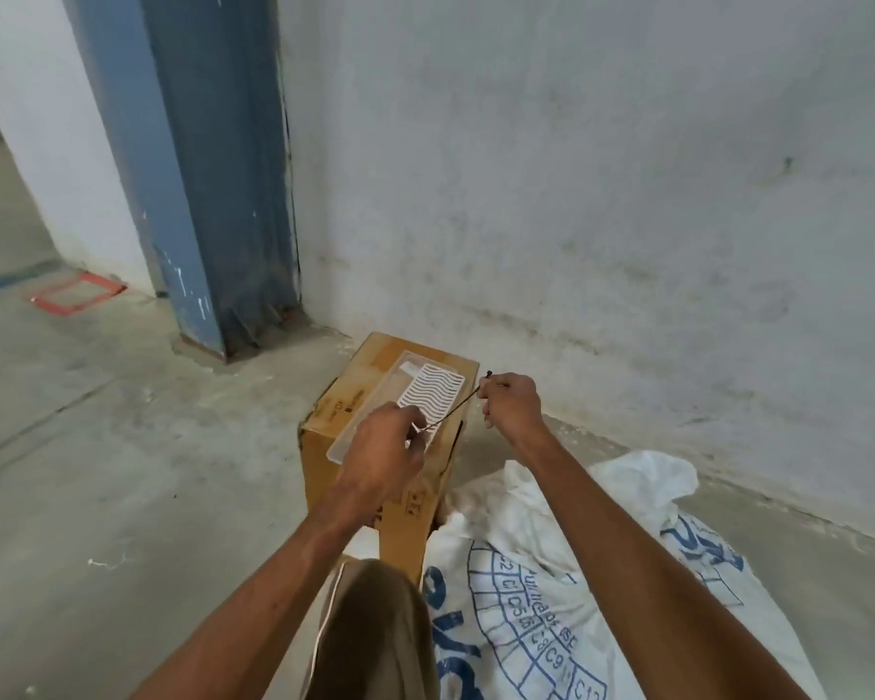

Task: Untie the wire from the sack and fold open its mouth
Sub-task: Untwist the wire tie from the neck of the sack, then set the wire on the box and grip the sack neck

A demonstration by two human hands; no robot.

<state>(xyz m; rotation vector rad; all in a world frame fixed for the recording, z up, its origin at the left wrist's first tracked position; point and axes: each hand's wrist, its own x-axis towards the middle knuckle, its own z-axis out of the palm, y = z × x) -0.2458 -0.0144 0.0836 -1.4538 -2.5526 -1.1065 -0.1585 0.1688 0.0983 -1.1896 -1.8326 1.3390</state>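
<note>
Two bare forearms reach forward over a dusty grey concrete floor [122, 447], by a stained grey wall [577, 194] and blue painted column [213, 169]. One white woven sack with blue print [551, 573] lies lower right, beside one brown cardboard box [405, 497] bearing one white ridged plastic tray [425, 391]. Left hand [382, 449] and right hand [508, 399] each pinch one end of a thin dark wire [450, 414], raised clear of the sack.
</note>
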